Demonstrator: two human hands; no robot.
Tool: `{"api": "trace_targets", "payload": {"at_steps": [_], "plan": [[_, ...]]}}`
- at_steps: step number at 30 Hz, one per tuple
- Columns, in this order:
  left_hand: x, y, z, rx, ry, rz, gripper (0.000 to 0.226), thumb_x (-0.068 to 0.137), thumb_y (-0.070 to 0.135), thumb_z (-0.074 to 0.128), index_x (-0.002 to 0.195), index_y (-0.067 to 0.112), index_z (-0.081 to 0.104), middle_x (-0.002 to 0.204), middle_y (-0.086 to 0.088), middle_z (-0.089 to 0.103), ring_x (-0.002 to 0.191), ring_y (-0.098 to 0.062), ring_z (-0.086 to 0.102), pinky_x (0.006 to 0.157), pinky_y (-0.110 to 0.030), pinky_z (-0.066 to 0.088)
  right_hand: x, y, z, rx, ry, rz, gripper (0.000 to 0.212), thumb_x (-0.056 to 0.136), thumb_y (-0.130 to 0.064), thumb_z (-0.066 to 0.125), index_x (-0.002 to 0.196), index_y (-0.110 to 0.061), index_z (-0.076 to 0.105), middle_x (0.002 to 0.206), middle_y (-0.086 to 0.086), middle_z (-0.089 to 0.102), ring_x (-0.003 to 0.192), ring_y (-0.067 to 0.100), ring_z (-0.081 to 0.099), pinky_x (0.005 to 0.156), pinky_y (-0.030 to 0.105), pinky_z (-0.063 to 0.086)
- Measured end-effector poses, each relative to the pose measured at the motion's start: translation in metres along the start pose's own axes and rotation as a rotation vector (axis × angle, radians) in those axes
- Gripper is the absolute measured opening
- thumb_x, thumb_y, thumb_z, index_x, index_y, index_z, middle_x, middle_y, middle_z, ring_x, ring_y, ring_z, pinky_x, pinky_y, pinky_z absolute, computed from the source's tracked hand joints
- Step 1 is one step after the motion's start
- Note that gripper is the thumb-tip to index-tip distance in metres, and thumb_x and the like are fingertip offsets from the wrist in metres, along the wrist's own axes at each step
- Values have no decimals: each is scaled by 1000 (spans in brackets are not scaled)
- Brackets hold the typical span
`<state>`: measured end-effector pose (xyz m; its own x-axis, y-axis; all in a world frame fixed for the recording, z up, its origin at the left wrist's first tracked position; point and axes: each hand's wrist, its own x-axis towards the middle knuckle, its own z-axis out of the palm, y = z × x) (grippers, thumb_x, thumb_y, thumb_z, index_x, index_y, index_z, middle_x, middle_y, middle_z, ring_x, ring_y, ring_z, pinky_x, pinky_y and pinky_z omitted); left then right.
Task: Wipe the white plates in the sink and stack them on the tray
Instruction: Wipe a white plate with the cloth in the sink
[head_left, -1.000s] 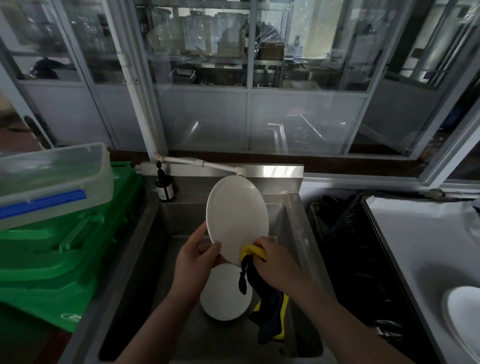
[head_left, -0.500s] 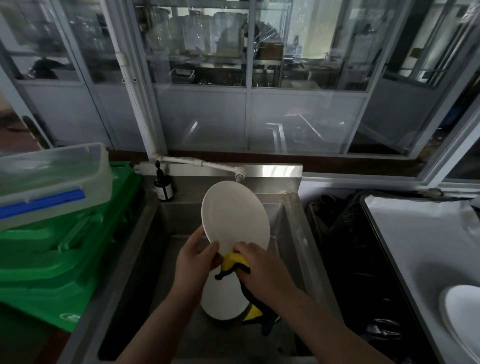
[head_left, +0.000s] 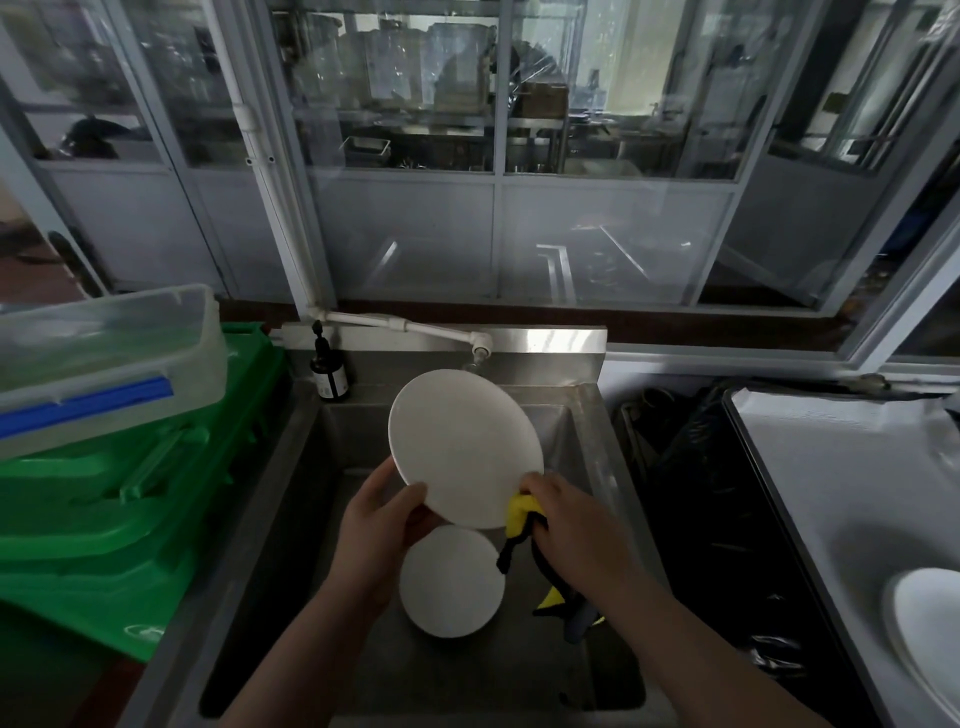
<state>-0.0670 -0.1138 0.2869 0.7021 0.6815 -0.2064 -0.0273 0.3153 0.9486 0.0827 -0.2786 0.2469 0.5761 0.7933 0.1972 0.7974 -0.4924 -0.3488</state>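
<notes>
Cloth (head_left: 521, 514) has slid to the rim of the plate (head_left: 465, 447) we grip with left hand (head_left: 382, 525), right hand (head_left: 576, 530) clutching cloth; another plate (head_left: 451, 582) waits in the sink (head_left: 597, 431), one (head_left: 930, 618) already trayed.

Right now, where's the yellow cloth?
Head view: yellow cloth gripped in the right hand, against the held plate's lower right edge, over the sink.

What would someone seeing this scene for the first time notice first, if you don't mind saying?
Most likely the round white plate held tilted over the middle of the steel sink: the left hand grips its lower edge while the right hand presses a yellow and black cloth to its rim. A second white plate lies below, and stacked green plastic crates stand to the left.
</notes>
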Motion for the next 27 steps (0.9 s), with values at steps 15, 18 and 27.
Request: {"api": "trace_targets", "payload": {"at_steps": [15,18,27], "plan": [[0,-10,-4,38,-47,-53,48,96,6,59,138,28,57,110,-1,75,99,-29,73,87,-43,59,8,37,-15,36,7,218,32,91,-18,57,119,-25,46,117,-2,56,94,24,60,65,30,36],[2,-12,-2,49,-41,-42,47,96,6,59,137,28,58,111,-1,75,99,-30,73,89,-45,59,5,50,-12,81,-8,272,34,92,-19,57,123,-24,44,118,4,57,97,29,61,69,35,44],[6,-18,1,83,-65,-30,46,95,10,62,134,34,57,119,-3,71,99,-26,73,91,-48,58,-10,90,-13,108,-29,431,40,91,-19,58,128,-19,44,123,8,51,104,31,59,81,42,50]]}}
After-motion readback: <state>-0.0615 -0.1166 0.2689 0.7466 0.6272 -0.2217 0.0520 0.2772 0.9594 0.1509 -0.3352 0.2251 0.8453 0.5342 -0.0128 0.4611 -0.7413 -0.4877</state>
